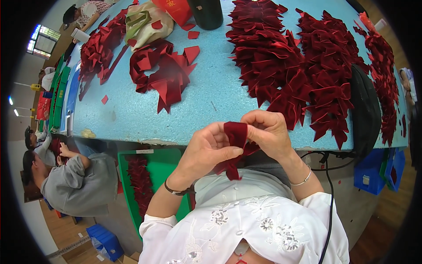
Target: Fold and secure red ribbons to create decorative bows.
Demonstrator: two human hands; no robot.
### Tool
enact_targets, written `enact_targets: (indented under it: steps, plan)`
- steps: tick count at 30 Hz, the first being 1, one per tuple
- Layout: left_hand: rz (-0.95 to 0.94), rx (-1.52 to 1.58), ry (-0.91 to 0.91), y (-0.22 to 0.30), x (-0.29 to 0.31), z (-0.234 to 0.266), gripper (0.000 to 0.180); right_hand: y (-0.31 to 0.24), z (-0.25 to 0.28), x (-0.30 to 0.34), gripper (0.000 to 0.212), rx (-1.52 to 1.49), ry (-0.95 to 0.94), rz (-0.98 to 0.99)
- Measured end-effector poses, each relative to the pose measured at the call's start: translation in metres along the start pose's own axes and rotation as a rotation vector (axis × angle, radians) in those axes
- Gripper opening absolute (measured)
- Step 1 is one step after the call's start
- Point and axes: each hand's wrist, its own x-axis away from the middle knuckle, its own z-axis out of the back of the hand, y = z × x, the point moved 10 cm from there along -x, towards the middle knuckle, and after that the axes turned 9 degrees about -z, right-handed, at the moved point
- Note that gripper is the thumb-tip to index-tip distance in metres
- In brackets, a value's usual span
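A dark red velvet ribbon [236,133] is looped between my two hands in front of my chest, close to the table's near edge. My left hand [203,148] pinches it between thumb and fingers. From the other side my right hand [270,132] grips its upper part, thumb and fingertips together. The lower end of the ribbon hangs beneath my left thumb. Beyond my hands lie long overlapping rows of finished-looking velvet bows [263,57], with a second row [329,75] to the right. Loose cut ribbon strips [165,75] lie in a heap at the left.
The light blue table [211,94] also bears a ribbon pile [103,46], a cloth bag [147,24], a dark cup [206,13] and a black bag [365,110]. A green crate [173,163] with bows stands by my left arm. A cable [329,185] hangs at right. Co-workers sit at left.
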Motion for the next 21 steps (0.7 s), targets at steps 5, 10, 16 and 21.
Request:
enact_targets:
  steps: [5,10,16,21]
  plan:
    - [0.032,-0.074,-0.006,-0.003,0.004,0.018,0.031,-0.009,0.008,-0.003,0.013,-0.071,0.026,0.154]
    - [-0.041,-0.080,0.059,0.002,0.005,0.029,0.032,0.003,0.016,0.004,0.014,-0.124,0.002,-0.167]
    - [-0.045,-0.059,0.063,-0.001,0.005,0.025,0.031,0.017,-0.008,0.009,0.013,-0.215,-0.033,-0.208]
    - [0.005,0.024,0.061,-0.008,0.005,0.031,0.032,0.022,-0.003,0.007,0.013,-0.185,0.019,-0.152]
